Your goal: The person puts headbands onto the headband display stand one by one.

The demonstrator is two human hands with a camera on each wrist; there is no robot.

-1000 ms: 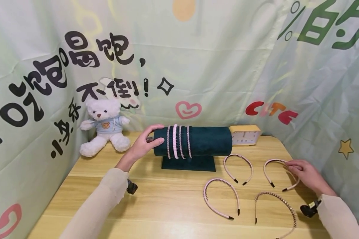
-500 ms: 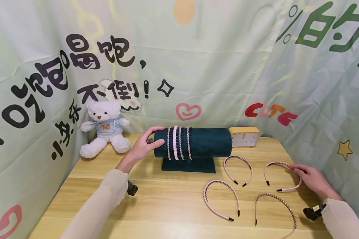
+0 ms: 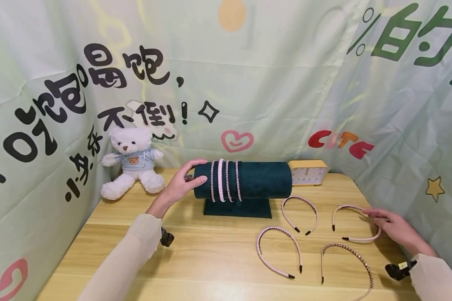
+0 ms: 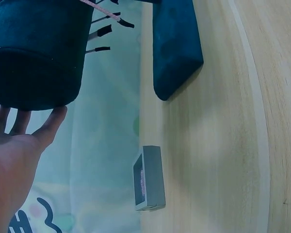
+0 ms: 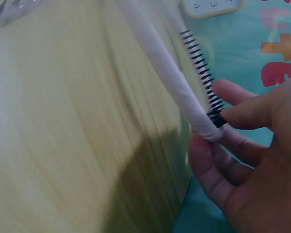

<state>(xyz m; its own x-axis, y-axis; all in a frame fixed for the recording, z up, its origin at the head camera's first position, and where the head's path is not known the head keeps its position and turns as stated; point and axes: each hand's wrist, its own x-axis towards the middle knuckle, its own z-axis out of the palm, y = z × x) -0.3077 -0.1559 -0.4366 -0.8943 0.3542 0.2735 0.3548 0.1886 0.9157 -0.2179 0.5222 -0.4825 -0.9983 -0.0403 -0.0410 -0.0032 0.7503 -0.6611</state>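
One pink headband [image 5: 169,73], in hand: the right hand [image 3: 397,228] pinches it at the curve, thumb to the toothed inner side, fingers about the outside. Location: right side of the table [image 3: 196,259], well apart from the stand. Whether it has wholly left the wood I cannot tell from where I stand.

Change, last second: its dark tips have swung left, away from the near edge, as the hand drew a little rightward. Significance, in my judgement: the pick-up is under way and the band is being turned; carrying it across to the stand is not yet done.

One teal display roll [image 3: 265,179], on a flat base [image 3: 237,209]: four headbands round its left part, one of them wide and pale pink [image 3: 221,179]; right part bare. The left hand [image 3: 178,184] grips its left end, unchanged, apparently as a steadying hold.

Three loose headbands, flat and unmoved: one beside the base [image 3: 299,197], one pink, nearer [image 3: 274,228], one braided, to the right [image 3: 340,245].
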